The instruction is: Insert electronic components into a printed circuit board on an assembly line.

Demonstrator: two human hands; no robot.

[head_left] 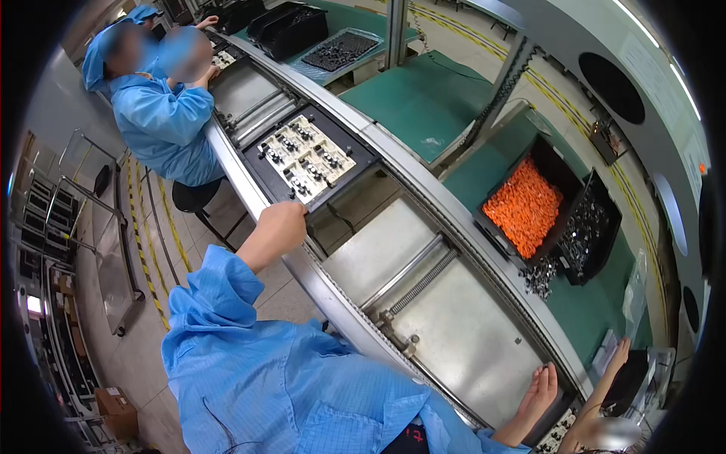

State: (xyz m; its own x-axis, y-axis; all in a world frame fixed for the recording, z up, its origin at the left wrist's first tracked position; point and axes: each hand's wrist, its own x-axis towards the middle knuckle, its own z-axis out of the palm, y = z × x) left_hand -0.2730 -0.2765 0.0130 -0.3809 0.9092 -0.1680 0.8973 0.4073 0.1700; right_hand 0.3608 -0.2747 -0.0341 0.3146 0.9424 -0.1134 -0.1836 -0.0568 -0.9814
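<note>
My left hand [278, 233] is closed at the near corner of a black tray [354, 168] on the conveyor, seemingly gripping its edge; the fingertips are partly hidden. In that tray lies a cream-coloured fixture [302, 157] carrying several small black-and-silver assemblies in rows. Far over to the right, my right hand [538, 390] hovers by the conveyor's far rail with fingers curled together. A tiny dark spot shows at its fingertips, too small to name. One small dark piece [518, 341] lies on the metal plate [461, 363] near that hand.
Beyond the conveyor, a black bin of orange parts [525, 204] stands beside a bin of dark metal parts [594, 231], with loose pieces [540, 278] spilled nearby. Co-workers sit at left [162, 113]; another person's arm [603, 386] reaches in at lower right. A post [397, 34] rises behind.
</note>
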